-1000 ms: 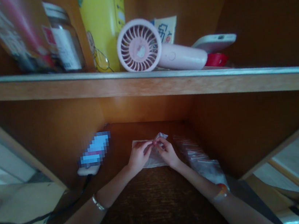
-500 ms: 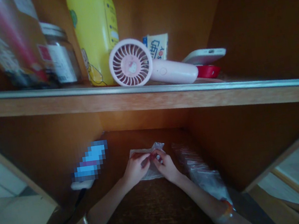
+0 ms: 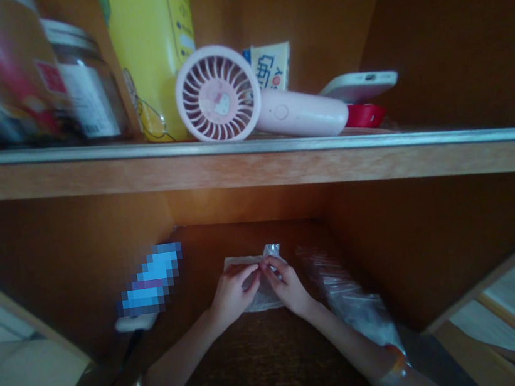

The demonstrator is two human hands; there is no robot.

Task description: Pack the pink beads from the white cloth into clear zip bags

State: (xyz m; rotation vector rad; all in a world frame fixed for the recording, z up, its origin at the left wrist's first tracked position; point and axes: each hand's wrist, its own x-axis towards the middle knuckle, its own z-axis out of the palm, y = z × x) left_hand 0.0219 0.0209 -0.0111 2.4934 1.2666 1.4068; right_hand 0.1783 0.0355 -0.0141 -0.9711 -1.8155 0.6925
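My left hand [image 3: 235,291] and my right hand [image 3: 290,283] meet at their fingertips over the dark lower board. Each is closed in a pinch, thumb against fingers, on a small clear plastic bag [image 3: 272,250], whose shiny top sticks up behind the right fingers. The rest of that bag is hidden by the fingers. Beneath both hands lies a whitish, translucent flat bag or sheet [image 3: 263,301]. Just right of my right hand, a fanned row of clear zip bags [image 3: 361,312] rests on the board.
A phone [image 3: 148,283] with a blurred screen and a cable lies at the left. Above the hands runs a shelf edge [image 3: 244,160]. On it are a pink handheld fan [image 3: 221,96], yellow bottle [image 3: 151,74], jar [image 3: 87,89] and white device [image 3: 361,83]. Side panels flank the space.
The view has shifted slightly, so shelf items appear higher and larger. My fingertips have drawn closer together, and the clear bag's top is a little more upright.
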